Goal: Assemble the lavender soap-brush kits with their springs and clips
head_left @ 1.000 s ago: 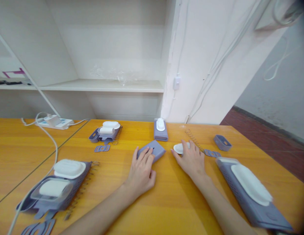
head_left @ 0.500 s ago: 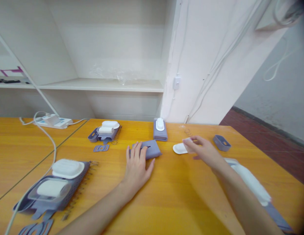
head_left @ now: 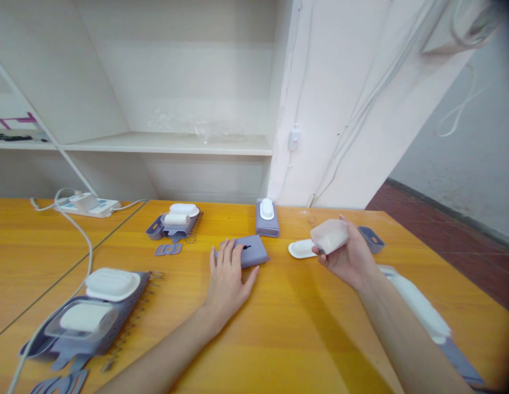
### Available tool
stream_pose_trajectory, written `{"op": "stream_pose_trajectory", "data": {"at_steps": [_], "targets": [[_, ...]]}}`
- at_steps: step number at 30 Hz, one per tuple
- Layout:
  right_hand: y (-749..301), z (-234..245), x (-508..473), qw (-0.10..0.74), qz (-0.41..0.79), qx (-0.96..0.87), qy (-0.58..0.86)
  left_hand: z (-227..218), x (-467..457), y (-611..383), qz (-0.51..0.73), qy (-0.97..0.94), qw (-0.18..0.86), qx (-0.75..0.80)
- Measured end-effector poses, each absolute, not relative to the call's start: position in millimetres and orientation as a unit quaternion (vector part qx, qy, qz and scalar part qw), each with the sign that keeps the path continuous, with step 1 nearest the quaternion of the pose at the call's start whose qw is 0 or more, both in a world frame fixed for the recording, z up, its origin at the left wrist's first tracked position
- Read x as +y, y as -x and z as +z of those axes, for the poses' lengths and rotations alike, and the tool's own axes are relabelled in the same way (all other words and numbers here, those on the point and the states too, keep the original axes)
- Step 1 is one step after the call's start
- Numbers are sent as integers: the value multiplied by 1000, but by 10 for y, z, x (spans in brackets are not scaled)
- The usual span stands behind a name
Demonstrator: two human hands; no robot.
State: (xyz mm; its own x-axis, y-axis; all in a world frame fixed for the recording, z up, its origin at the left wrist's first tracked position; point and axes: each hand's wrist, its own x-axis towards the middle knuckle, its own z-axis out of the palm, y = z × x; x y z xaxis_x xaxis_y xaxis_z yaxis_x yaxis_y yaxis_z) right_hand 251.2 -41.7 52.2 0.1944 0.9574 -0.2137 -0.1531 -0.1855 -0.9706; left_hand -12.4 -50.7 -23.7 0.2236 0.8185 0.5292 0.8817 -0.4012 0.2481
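Left hand [head_left: 227, 278]: open, flat, fingers resting on the purple case [head_left: 249, 250] on the worktop [head_left: 287, 334].
Right hand [head_left: 348, 256]: gripping a clear cover [head_left: 329, 236], raised beside the white lid [head_left: 301, 249].

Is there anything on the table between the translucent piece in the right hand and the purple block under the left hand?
Only the white oval lid lies there, nearer the right hand, which holds the translucent piece lifted above it. The left hand rests on the purple block.
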Motion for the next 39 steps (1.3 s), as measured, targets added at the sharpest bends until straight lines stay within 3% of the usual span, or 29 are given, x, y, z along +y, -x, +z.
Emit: {"op": "stream_pose_trajectory", "data": {"at_steps": [3,9,13,30,34,39], "targets": [[-2580,440,-371,474,398,-402,675,-231,-509,121,-297,781,52,-548],[-2588,312,-373,85,21,-554,828,-233,-509,116,-295,780,53,-549],[-2510,225,-423,10,-73,-600,797,-227,-508,118,-287,781,50,-552],[-2541,436,-457,21,-126,-606,785,-219,-506,120,-302,780,55,-545],[-2497,503,-439,138,-44,-573,807,-209,-496,124,-318,778,55,-539],[-2175,348,-453,355,221,-537,732,-177,-476,140,-320,782,31,-535]]}}
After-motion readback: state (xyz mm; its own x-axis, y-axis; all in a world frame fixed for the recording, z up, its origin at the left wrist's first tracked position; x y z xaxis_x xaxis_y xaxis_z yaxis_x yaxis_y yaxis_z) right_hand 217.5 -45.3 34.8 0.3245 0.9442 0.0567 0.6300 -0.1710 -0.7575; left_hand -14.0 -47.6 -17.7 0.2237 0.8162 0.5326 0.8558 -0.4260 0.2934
